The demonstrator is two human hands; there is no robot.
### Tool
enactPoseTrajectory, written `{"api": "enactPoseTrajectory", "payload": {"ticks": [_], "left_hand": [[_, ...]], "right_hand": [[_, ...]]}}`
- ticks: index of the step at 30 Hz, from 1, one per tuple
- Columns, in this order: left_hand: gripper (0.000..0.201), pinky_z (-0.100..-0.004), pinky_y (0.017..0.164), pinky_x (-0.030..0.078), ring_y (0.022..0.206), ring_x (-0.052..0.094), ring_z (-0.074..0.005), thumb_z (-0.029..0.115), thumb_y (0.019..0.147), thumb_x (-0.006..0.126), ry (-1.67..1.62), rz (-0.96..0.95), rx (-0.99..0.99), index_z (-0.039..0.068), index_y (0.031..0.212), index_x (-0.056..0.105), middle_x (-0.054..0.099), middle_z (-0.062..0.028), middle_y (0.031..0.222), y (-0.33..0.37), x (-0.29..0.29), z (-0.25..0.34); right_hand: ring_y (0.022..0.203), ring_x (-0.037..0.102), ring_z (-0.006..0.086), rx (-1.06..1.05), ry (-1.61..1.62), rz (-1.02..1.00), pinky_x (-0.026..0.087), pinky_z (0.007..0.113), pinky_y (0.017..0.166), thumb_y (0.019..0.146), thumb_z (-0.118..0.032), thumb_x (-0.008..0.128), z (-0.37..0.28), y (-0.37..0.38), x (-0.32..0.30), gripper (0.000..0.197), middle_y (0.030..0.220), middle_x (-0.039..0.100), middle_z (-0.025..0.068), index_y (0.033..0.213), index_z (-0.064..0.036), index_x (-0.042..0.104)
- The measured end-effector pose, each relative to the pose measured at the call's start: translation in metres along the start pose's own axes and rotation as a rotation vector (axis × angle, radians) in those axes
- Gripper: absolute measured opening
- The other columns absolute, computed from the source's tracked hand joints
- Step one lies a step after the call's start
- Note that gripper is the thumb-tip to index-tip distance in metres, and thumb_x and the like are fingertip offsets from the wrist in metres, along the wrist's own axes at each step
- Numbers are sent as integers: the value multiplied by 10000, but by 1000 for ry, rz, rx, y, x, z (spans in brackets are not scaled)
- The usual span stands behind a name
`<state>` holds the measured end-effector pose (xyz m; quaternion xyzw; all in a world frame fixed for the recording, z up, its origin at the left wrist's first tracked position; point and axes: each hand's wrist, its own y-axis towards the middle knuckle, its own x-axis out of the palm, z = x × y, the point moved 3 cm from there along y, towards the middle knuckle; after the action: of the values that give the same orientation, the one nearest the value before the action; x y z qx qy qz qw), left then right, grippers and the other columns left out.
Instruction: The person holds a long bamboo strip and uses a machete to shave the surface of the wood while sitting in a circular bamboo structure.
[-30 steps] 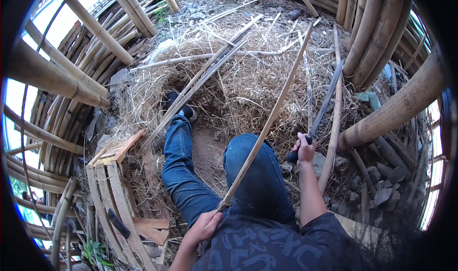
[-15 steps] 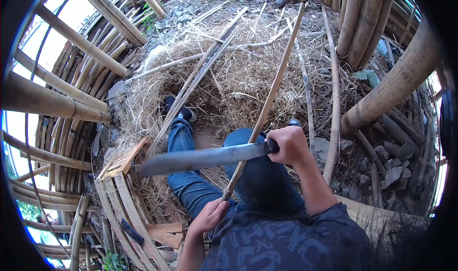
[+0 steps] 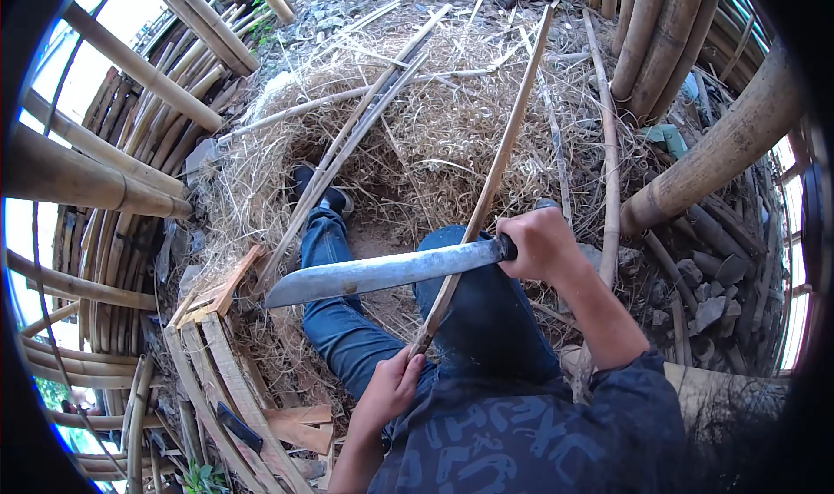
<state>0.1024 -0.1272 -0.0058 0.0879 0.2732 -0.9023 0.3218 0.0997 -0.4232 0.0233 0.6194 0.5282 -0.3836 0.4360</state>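
Note:
My right hand [image 3: 542, 245] is wrapped round the dark handle of a machete [image 3: 382, 272], whose broad grey blade points left and crosses over a long bamboo strip [image 3: 499, 164]. The strip slants from my lap up to the far right, passing over my raised knee [image 3: 486, 307]. Its near end is gripped by my left hand [image 3: 393, 385], low in the picture beside my thigh. Whether the blade touches the strip or hovers just above it, I cannot tell.
Curly shavings [image 3: 452, 138] are heaped on the ground ahead, with split strips [image 3: 356, 138] lying across them. A wooden crate [image 3: 213, 346] with a dark phone-like object [image 3: 239, 426] on it stands at my left. Thick bamboo poles [image 3: 721, 151] rise on both sides; broken stones [image 3: 708, 311] lie at right.
The machete and my right hand have shifted slightly up and right, and the blade, blurred before, is now sharp. My left hand keeps its hold on the strip.

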Motion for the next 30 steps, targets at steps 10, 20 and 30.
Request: {"api": "enactPoseTrajectory", "payload": {"ticks": [10, 20, 30], "left_hand": [[241, -339, 501, 374, 517, 406, -134, 223, 995, 478, 11, 67, -40, -2, 960, 556, 463, -100, 555, -11, -8, 12], [240, -340, 501, 382, 497, 412, -150, 221, 992, 481, -10, 69, -59, -3, 981, 567, 458, -107, 548, -15, -12, 8], [215, -417, 520, 400, 563, 519, -422, 195, 973, 506, 59, 38, -85, -5, 907, 548, 501, -232, 610, -37, -33, -7]], "right_hand": [[645, 666, 294, 16, -101, -18, 533, 396, 630, 630, -276, 711, -1, 12, -3, 233, 629, 626, 125, 659, -73, 600], [684, 675, 285, 101, -215, -32, 536, 394, 662, 553, -250, 786, 17, 14, -13, 279, 653, 644, 95, 725, -94, 630], [755, 673, 377, 747, -172, 233, 538, 448, 681, 768, -225, 630, 142, 24, -81, 216, 779, 669, 214, 790, -12, 664]]}}
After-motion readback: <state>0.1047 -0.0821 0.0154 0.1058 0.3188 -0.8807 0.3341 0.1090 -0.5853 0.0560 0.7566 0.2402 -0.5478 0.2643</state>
